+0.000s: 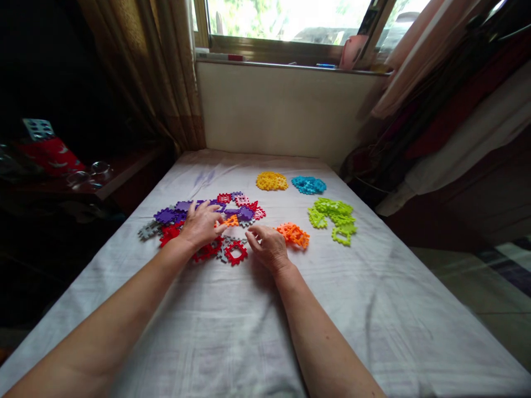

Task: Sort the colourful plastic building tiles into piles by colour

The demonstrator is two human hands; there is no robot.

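On the pale cloth lies a mixed heap of purple pieces (166, 215), red pieces (236, 252) and grey pieces (148, 230). My left hand (202, 224) rests over this heap with its fingers spread, beside an orange piece (230, 220). Just right of the heap is my right hand (267, 245), its fingers curled loosely and apart, with nothing visible between them. An orange pile (294, 235) touches or nearly touches the back of that hand. Farther off are a yellow pile (271, 181), a blue pile (308, 185) and a lime green pile (333, 209).
The cloth-covered surface (332, 309) reaches a wall (265, 110) below a window. A curtain (166, 72) hangs at the left, above a dark side table (124, 176) holding a red item (52, 156). Clothes (464, 149) hang along the right side.
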